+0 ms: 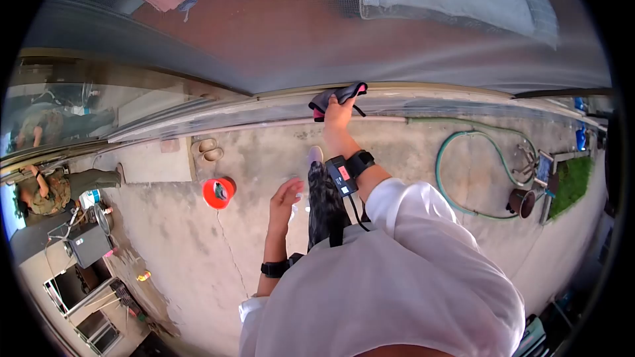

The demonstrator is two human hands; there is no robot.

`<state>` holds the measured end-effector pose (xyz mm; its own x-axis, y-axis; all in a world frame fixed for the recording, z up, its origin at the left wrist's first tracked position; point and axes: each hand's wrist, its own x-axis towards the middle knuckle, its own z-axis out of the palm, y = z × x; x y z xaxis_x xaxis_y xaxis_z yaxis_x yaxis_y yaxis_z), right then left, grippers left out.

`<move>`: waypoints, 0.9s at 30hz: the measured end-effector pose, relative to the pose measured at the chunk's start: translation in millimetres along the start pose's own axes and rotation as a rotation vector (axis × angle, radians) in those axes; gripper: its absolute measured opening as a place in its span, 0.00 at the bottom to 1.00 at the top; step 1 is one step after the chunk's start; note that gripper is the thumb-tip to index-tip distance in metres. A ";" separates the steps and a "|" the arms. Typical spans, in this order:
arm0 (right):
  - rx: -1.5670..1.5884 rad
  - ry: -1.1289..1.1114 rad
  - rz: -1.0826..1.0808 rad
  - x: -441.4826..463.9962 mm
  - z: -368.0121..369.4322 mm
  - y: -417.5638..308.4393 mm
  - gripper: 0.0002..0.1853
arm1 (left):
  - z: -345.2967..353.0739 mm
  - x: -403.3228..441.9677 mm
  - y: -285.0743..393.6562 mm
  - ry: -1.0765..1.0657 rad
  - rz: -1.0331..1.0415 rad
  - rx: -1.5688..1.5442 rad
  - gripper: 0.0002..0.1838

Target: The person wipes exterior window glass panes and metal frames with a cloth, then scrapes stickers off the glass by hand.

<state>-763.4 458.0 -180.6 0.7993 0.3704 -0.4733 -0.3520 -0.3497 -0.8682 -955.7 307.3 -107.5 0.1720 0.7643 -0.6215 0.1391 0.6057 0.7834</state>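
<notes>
My right hand [338,115] grips a dark grey cloth [329,98] with pink edging. The cloth is bunched against the window sill [278,102], at the lower edge of a large screened window [264,39]. Lower down and to the left, my left hand [286,195] hangs in the air over the concrete, fingers loosely bent and apart from the sill. It appears to hold nothing. Both wrists wear black straps, and a small black device [342,175] sits on the right one.
A red bucket [209,202] with something dark green inside stands on the concrete, near a pair of clogs [208,150]. To the right lie a green hose [440,165] and a brown pot [522,203]. Another person [49,192] is at the far left.
</notes>
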 end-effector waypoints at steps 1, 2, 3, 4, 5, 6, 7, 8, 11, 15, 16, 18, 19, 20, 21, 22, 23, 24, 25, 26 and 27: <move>0.000 -0.011 -0.003 -4.3 3.3 3.9 0.39 | -0.6 0.2 1.5 0.009 0.013 0.000 0.18; 0.043 -0.127 0.030 -8.6 4.3 7.7 0.36 | -2.7 1.9 -0.3 0.018 0.018 -0.006 0.18; 0.084 -0.242 0.065 -13.3 4.1 11.8 0.34 | -5.9 3.2 -3.0 0.041 0.021 -0.003 0.19; 0.091 -0.445 0.143 -9.8 -6.2 13.5 0.27 | -8.5 3.3 -5.7 0.064 0.024 0.002 0.21; 0.088 -0.457 0.139 -7.3 -21.6 9.4 0.27 | -8.0 3.0 -5.3 0.074 0.029 -0.005 0.21; 0.125 -0.765 0.326 -5.9 -40.6 0.6 0.26 | -4.7 4.2 -3.6 0.091 0.038 -0.051 0.24; 0.157 -1.073 0.516 -4.7 -58.9 -10.0 0.24 | -0.1 7.0 -0.3 0.110 0.050 -0.097 0.28; 0.137 -1.095 0.531 -8.3 -76.6 -21.7 0.23 | 6.8 7.8 5.9 0.130 0.061 -0.100 0.28; 0.116 -1.198 0.596 -19.8 -120.6 -30.3 0.20 | 38.7 14.1 17.3 -0.012 -0.023 -0.464 0.37; -0.017 -1.203 0.452 -32.9 -165.5 -26.4 0.19 | 94.3 32.8 8.2 -0.169 -0.041 -0.377 0.33; 0.075 -1.179 0.389 -36.6 -176.1 -35.1 0.19 | 104.5 31.6 5.2 -0.160 -0.035 -0.379 0.33; 0.175 -1.156 0.232 -26.5 -195.0 -32.7 0.21 | 122.8 31.7 2.1 -0.001 0.054 -0.227 0.29; 0.179 -1.155 0.224 -20.3 -204.5 -32.4 0.21 | 129.0 31.7 -0.3 -0.005 0.061 -0.225 0.29; 0.138 -1.057 0.109 -18.2 -212.8 -37.0 0.23 | 134.3 29.5 -1.2 0.073 0.065 -0.303 0.29; 0.099 -0.951 -0.004 -16.4 -220.4 -41.6 0.24 | 139.9 27.0 -2.3 0.145 0.067 -0.379 0.29; 0.096 -0.941 0.085 -13.6 -231.9 -48.7 0.27 | 141.4 22.6 -4.0 0.089 0.027 -0.485 0.29; 0.104 -0.928 0.077 -10.8 -237.1 -48.0 0.27 | 147.1 18.0 -3.0 0.074 0.029 -0.478 0.29; 0.137 -0.990 0.161 -8.0 -241.7 -45.0 0.27 | 152.5 13.5 -2.0 0.051 0.022 -0.551 0.30; 0.167 -1.051 0.248 -5.5 -246.0 -42.4 0.28 | 157.7 10.5 -0.9 0.028 0.012 -0.625 0.31; 0.133 -1.053 0.210 -8.9 -247.6 -40.3 0.26 | 162.4 5.0 3.4 -0.044 -0.020 -0.684 0.29; 0.126 -1.037 0.216 -8.4 -250.5 -34.3 0.26 | 165.6 0.0 2.5 -0.052 -0.036 -0.687 0.29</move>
<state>-636.1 251.4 -109.5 -0.0704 0.8834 -0.4632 -0.5319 -0.4261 -0.7318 -793.9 272.2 -105.9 0.2277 0.7398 -0.6331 -0.5013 0.6465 0.5752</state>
